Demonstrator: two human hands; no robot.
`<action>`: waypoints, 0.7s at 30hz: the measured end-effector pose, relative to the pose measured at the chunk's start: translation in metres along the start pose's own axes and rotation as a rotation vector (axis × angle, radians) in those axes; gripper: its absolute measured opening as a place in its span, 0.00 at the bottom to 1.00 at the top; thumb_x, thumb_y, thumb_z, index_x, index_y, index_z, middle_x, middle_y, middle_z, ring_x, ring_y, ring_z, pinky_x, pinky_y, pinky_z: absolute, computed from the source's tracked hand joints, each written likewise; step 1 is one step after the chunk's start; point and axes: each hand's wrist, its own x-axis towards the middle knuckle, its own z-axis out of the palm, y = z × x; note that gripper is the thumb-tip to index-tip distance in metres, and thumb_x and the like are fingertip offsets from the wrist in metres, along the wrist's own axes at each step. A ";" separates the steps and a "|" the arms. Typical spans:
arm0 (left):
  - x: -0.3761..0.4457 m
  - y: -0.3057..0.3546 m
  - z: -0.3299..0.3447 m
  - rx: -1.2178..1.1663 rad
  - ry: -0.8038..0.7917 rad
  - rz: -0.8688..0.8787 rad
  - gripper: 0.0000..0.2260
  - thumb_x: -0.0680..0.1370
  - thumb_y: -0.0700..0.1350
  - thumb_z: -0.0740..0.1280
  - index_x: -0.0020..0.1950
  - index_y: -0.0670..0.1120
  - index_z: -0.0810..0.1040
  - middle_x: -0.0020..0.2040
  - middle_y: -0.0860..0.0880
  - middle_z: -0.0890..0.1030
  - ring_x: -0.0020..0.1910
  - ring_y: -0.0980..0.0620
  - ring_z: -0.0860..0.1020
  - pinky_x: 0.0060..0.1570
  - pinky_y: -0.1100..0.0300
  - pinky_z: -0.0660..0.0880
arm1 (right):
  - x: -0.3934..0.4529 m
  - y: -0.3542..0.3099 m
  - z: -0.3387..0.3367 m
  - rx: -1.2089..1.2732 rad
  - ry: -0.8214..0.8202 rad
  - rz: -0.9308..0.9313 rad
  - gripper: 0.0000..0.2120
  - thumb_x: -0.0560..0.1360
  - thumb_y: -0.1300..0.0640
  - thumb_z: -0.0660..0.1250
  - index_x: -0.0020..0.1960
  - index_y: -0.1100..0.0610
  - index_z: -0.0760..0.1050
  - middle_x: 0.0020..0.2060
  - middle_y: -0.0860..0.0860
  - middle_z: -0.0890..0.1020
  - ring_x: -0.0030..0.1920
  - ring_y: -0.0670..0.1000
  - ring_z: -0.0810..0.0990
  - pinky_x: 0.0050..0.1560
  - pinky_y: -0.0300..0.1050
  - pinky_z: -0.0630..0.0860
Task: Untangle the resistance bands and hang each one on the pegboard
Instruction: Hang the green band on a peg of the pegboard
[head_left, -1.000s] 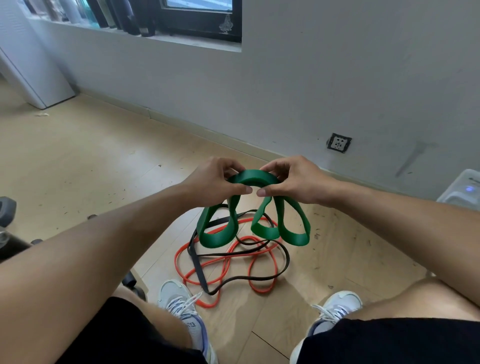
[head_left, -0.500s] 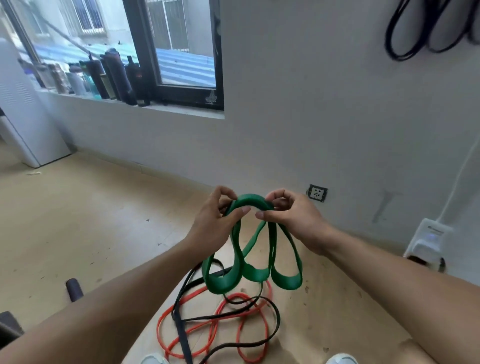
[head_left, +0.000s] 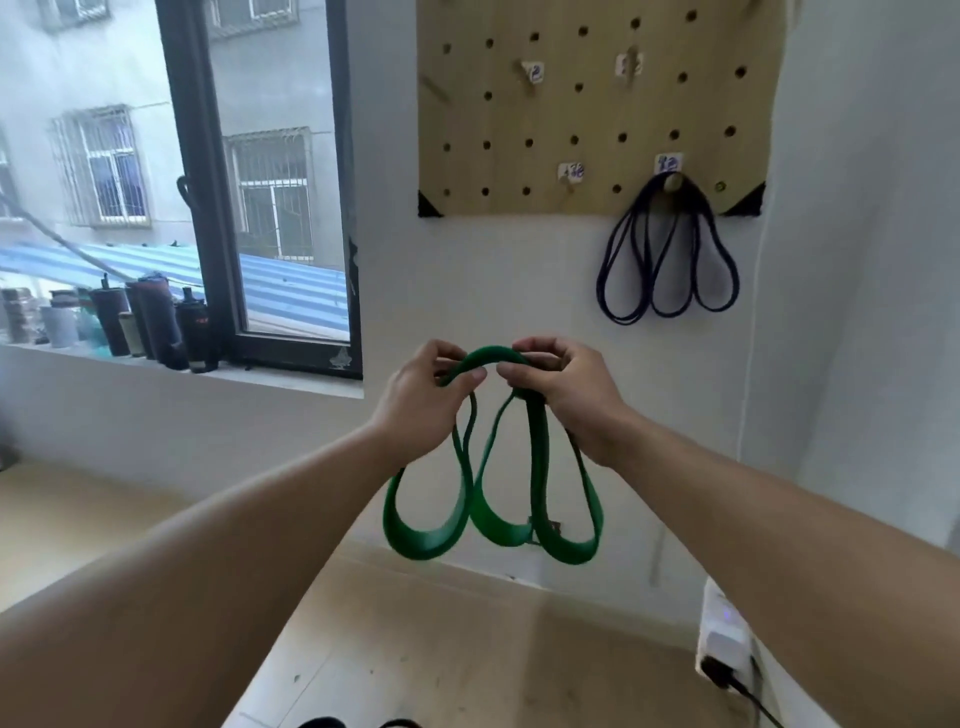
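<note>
A wide green resistance band (head_left: 493, 525) hangs folded into three loops in front of the wall. My left hand (head_left: 421, 405) and my right hand (head_left: 566, 395) pinch its top arc side by side, thumbs nearly touching. Above them a wooden pegboard (head_left: 587, 114) is fixed to the wall, with several pegs and small paper labels. A dark thin band (head_left: 670, 270) hangs in loops from the lower right peg (head_left: 672, 183). The peg (head_left: 566, 182) to its left is bare. The other bands on the floor are out of view.
A black-framed window (head_left: 218, 182) is on the left, with several dark bottles (head_left: 156, 322) on its sill. A white plug-in device (head_left: 724, 634) with a black cable sits low on the right wall. Wooden floor (head_left: 441, 649) lies below.
My view has tilted up from the floor to the wall. Both hands have lifted the green band clear of the red and black bands, which have dropped out of view. The pegboard has appeared.
</note>
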 end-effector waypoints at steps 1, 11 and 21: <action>0.003 0.011 0.000 0.021 0.009 0.024 0.13 0.80 0.52 0.70 0.62 0.49 0.77 0.56 0.53 0.82 0.54 0.53 0.80 0.46 0.62 0.72 | 0.003 -0.010 -0.005 -0.006 -0.002 -0.023 0.11 0.73 0.62 0.78 0.53 0.55 0.80 0.51 0.56 0.88 0.48 0.52 0.86 0.57 0.50 0.82; -0.001 0.043 0.000 -0.010 -0.006 0.040 0.13 0.81 0.53 0.68 0.62 0.49 0.76 0.52 0.50 0.83 0.50 0.51 0.83 0.46 0.61 0.77 | 0.004 -0.042 -0.021 -0.083 -0.036 -0.087 0.10 0.76 0.62 0.76 0.54 0.55 0.78 0.52 0.55 0.87 0.50 0.52 0.86 0.53 0.45 0.81; 0.030 0.038 0.007 -0.001 -0.040 0.052 0.13 0.81 0.52 0.68 0.63 0.48 0.77 0.52 0.49 0.83 0.51 0.50 0.82 0.42 0.63 0.73 | 0.029 -0.036 -0.028 -0.121 0.001 -0.083 0.11 0.75 0.60 0.76 0.54 0.54 0.78 0.52 0.54 0.87 0.54 0.54 0.86 0.57 0.48 0.82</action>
